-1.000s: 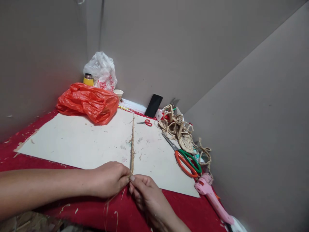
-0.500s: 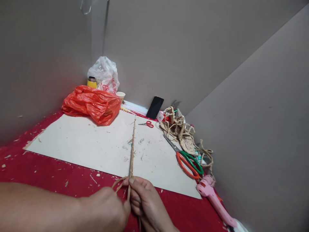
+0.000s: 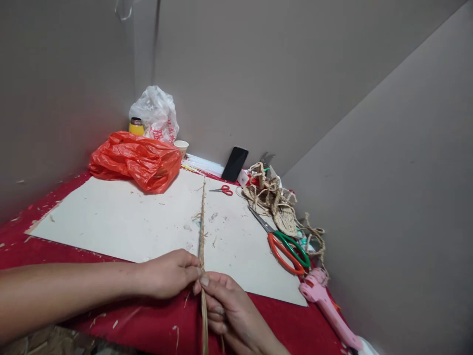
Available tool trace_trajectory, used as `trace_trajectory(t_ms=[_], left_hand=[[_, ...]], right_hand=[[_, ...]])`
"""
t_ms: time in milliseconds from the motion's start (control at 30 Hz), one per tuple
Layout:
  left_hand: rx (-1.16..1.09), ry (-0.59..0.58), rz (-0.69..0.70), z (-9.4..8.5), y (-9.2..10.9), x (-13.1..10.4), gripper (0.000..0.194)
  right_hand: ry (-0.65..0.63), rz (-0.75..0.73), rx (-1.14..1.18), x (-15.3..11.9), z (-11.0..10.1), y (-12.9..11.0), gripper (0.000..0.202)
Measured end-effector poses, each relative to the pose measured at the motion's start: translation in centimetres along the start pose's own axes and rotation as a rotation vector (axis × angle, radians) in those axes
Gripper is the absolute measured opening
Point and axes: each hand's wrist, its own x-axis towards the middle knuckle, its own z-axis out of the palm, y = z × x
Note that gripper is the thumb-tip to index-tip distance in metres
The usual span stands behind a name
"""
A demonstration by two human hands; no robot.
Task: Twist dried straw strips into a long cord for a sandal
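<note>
Head view: a red-covered table is filling the lower half of the frame, with a large pale sheet of board lying across it from the left edge toward the centre. An orange plastic bag is slumping at the upper left of the board, a white plastic bag and a yellow jar standing behind it. At centre right, woven straw pieces are piling up beside orange-and-green scissors, a pink glue gun at lower right, a black phone leaning on the wall, and small red scissors.

At the bottom centre, the left hand is closing its fingertips on a long twisted straw cord, and the right hand is pinching the same cord just below, thumb on top. The cord is running as a thin, fibrous tan line from the hands straight up the board, loose strands trailing down past the bottom edge.

Twisting well here would seem to call for keeping both pinches tight and close together, with the cord taut so the strands are not springing apart.
</note>
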Motion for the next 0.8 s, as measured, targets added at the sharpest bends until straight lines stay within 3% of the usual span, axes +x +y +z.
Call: trace_trajectory(t_ms=[133, 267, 467, 567, 633, 700, 800], left_hand=[[0.117, -0.045, 0.053, -0.3, -0.1, 0.0, 0.033], [0.086, -0.07, 0.026, -0.3, -0.3, 0.5, 0.03], [0.085, 0.012, -0.072, 0.4, -0.4, 0.9, 0.03], [0.077, 0.063, -0.048, 0.8, -0.7, 1.0, 0.029], [0.014, 0.079, -0.012, 1.2, -0.8, 1.1, 0.03], [-0.1, 0.083, 0.022, 1.7, -0.9, 1.2, 0.031], [-0.247, 0.108, -0.001, 2.4, -0.6, 1.2, 0.032]], right_hand=[[0.027, -0.027, -0.297, -0.1, -0.7, -0.6, 0.033], [0.062, -0.228, -0.695, -0.2, -0.6, -1.1, 0.032], [0.244, -0.271, -1.223, -1.5, -0.2, -1.8, 0.031], [0.296, -0.263, -1.257, -2.4, 0.0, -2.2, 0.032], [0.245, -0.269, -1.177, -2.8, 0.1, -2.0, 0.033], [0.2, -0.289, -1.135, -2.7, 0.2, -1.2, 0.034], [0.244, -0.344, -1.272, -2.1, 0.1, 1.1, 0.033]])
